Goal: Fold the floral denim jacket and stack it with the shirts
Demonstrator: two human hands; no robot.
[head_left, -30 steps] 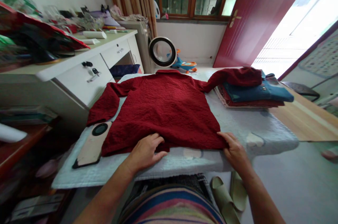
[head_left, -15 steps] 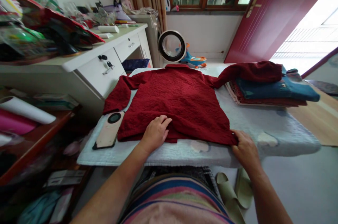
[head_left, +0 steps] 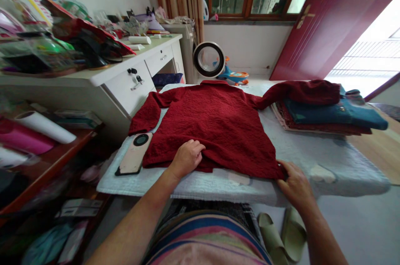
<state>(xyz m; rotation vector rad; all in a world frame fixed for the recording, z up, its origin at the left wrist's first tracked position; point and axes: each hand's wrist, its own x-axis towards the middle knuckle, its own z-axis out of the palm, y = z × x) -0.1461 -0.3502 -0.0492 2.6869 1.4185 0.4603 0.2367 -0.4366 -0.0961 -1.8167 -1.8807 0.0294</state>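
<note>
A dark red textured jacket [head_left: 215, 119] lies spread out on a pale blue padded cover [head_left: 312, 152], its collar at the far edge. Its right sleeve rests over a stack of folded clothes [head_left: 331, 111] with a denim piece on top; the other sleeve bends down at the left. My left hand [head_left: 188, 156] is closed on the jacket near the middle of its lower hem, fingers curled into the cloth. At the lower right corner of the hem, my right hand [head_left: 293, 179] pinches the fabric. A phone [head_left: 134, 154] lies beside the jacket's left edge.
At the left stands a white desk [head_left: 125, 83] loaded with bags and small items. Below it, a reddish shelf [head_left: 62, 152] holds rolls. Beyond the table are a round-doored machine [head_left: 208, 59] and a blue and orange toy [head_left: 234, 75]. Green slippers [head_left: 293, 231] lie on the floor.
The whole view has shifted slightly. My left hand's fingers have curled in more tightly on the cloth. My right hand still holds the hem corner, which sits a little lower.
</note>
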